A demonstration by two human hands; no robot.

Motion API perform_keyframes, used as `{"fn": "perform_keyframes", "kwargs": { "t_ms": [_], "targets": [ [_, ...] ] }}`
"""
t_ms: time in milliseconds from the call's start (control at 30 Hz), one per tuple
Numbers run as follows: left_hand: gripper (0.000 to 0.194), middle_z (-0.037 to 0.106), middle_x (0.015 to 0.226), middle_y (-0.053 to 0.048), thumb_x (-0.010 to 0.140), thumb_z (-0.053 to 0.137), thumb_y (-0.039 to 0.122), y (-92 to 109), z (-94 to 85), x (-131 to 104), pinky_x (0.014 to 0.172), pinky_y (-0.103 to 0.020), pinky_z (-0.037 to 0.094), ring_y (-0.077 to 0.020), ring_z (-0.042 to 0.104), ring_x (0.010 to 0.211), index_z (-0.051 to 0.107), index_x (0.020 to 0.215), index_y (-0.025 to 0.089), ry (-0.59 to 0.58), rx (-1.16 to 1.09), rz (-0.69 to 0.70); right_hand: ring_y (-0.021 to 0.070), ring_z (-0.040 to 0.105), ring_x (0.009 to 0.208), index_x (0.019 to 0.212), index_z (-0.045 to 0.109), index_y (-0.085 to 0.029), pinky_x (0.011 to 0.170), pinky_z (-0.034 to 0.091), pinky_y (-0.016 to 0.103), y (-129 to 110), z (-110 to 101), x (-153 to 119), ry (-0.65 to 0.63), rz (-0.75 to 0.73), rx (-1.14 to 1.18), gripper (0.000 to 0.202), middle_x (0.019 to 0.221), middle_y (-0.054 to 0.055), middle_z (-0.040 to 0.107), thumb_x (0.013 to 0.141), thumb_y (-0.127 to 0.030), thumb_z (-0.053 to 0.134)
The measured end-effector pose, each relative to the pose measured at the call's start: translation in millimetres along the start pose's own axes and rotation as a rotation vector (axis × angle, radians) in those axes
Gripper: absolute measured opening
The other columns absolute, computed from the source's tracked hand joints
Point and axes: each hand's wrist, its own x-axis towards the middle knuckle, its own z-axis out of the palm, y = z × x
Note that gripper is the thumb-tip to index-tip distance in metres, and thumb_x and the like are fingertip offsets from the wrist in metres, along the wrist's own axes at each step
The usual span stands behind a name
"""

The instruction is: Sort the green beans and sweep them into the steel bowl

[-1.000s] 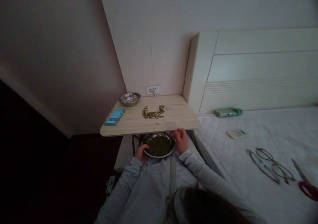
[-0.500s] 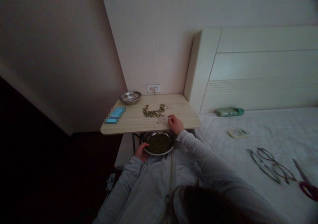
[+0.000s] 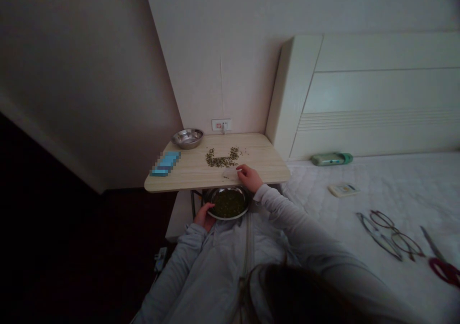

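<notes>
My left hand (image 3: pixel 205 217) grips the near left rim of a metal bowl (image 3: pixel 230 217) held just below the table's front edge. Many small green beans or seeds (image 3: pixel 229 203) fill the bowl's bottom. Over the front of the small wooden table (image 3: pixel 190 176), my right hand (image 3: pixel 250 177) pinches a thin, clear plastic piece (image 3: pixel 230 173), flat against the tabletop with a few dark grains by it. Just beyond lies a U-shaped scatter of small green grains (image 3: pixel 221 161) with a bare patch in its middle.
A second metal bowl (image 3: pixel 188 138) stands at the table's back left, with a blurred blue flat object (image 3: pixel 166 164) in front of it. On the bed to the right lie a green bottle-like object (image 3: pixel 331 159), a pale box (image 3: pixel 343 190), glasses (image 3: pixel 390 235) and red-handled scissors (image 3: pixel 443 270).
My right hand and the clear plastic piece have shifted a little left along the table's front. The left hand stays on the bowl. The whole view has moved slightly.
</notes>
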Motion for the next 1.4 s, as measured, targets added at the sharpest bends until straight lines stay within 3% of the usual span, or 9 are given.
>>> {"fn": "perform_keyframes", "kwargs": {
  "t_ms": [133, 367, 700, 1000, 1400],
  "targets": [
    [0.028, 0.064, 0.074, -0.007, 0.062, 0.042, 0.010, 0.0, 1.7, -1.1, 0.072, -0.033, 0.044, -0.0202, 0.057, 0.079, 0.057, 0.085, 0.009, 0.004, -0.021, 0.010, 0.0068, 0.041, 0.049, 0.084, 0.051, -0.017, 0.051, 0.030, 0.019, -0.8, -1.1, -1.1, -0.021, -0.020, 0.008, 0.024, 0.053, -0.003, 0.048, 0.068, -0.027, 0.037],
    [0.028, 0.064, 0.074, -0.008, 0.062, 0.041, 0.012, -0.8, 1.1, -1.7, 0.073, -0.034, 0.044, -0.0208, 0.057, 0.079, 0.057, 0.086, 0.008, -0.022, 0.003, -0.012, 0.0071, 0.043, 0.051, 0.088, 0.050, -0.017, 0.053, 0.032, 0.020, 3.8, 1.2, 6.0, 0.050, 0.044, 0.027, 0.026, 0.055, -0.003, 0.050, 0.068, -0.028, 0.036],
    [0.028, 0.065, 0.071, -0.006, 0.063, 0.042, 0.012, 0.1, -0.4, 0.3, 0.073, -0.033, 0.044, -0.0205, 0.057, 0.079, 0.056, 0.087, 0.009, -0.001, 0.026, 0.012, 0.0061, 0.042, 0.049, 0.085, 0.051, -0.017, 0.051, 0.032, 0.019, -1.9, 0.6, 4.6, -0.052, 0.054, 0.093, 0.024, 0.055, -0.003, 0.053, 0.067, -0.026, 0.039],
    [0.031, 0.064, 0.077, -0.007, 0.064, 0.042, 0.013, -0.1, -2.1, 1.4, 0.072, -0.034, 0.044, -0.0208, 0.056, 0.081, 0.054, 0.092, 0.009, -0.007, 0.017, -0.002, 0.0068, 0.043, 0.051, 0.088, 0.051, -0.017, 0.052, 0.033, 0.019, 0.9, 3.3, 12.3, 0.031, 0.101, 0.060, 0.025, 0.056, -0.003, 0.053, 0.068, -0.025, 0.037],
    [0.033, 0.064, 0.079, -0.007, 0.063, 0.041, 0.012, 0.3, -0.5, 1.2, 0.073, -0.033, 0.044, -0.0206, 0.055, 0.082, 0.053, 0.094, 0.009, -0.030, -0.016, 0.006, 0.0067, 0.044, 0.052, 0.087, 0.051, -0.018, 0.053, 0.033, 0.019, 1.0, 4.4, 11.9, -0.066, 0.055, 0.054, 0.025, 0.057, -0.003, 0.053, 0.068, -0.027, 0.037]
  ]
}}
